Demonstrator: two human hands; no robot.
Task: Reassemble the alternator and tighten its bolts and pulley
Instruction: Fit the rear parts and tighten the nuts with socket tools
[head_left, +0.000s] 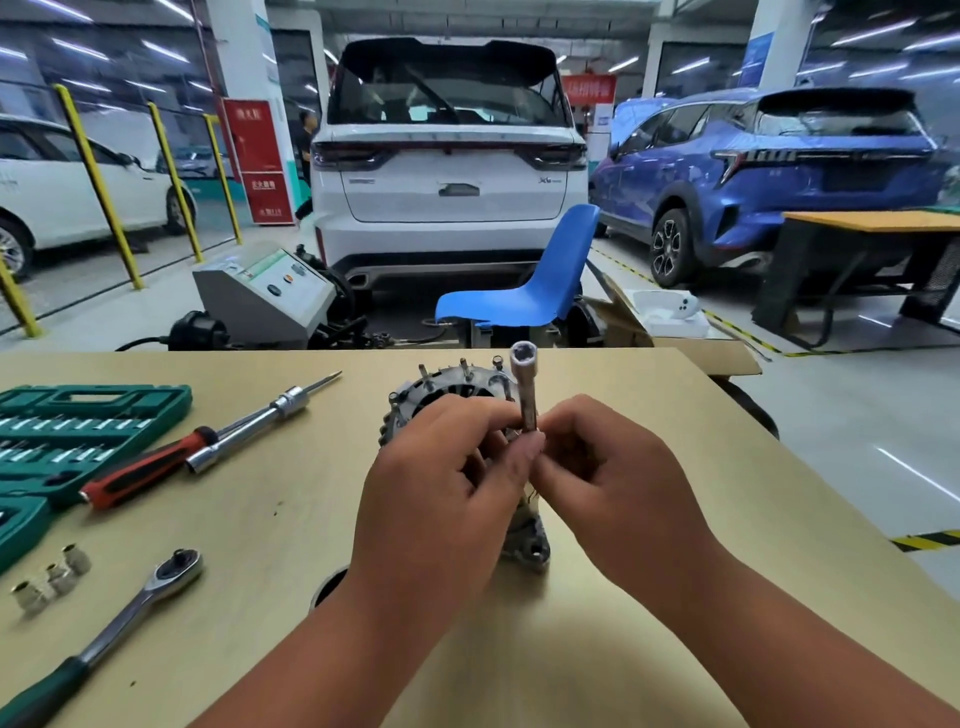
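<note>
L hand (441, 499) + R hand (613, 483): fingers of both pinched on lower end of long socket (524, 395), upright, open end up | alternator (447, 387) on surface (291, 519), mid, just behind hands, partly hidden | ratchet (156, 587) lies to L, well apart

Open worktop (649, 519) is found right of alternator (447, 387); left approach is blocked by ratchet (130, 618), screwdriver (145, 470), sockets (52, 579), case (78, 431).
</note>
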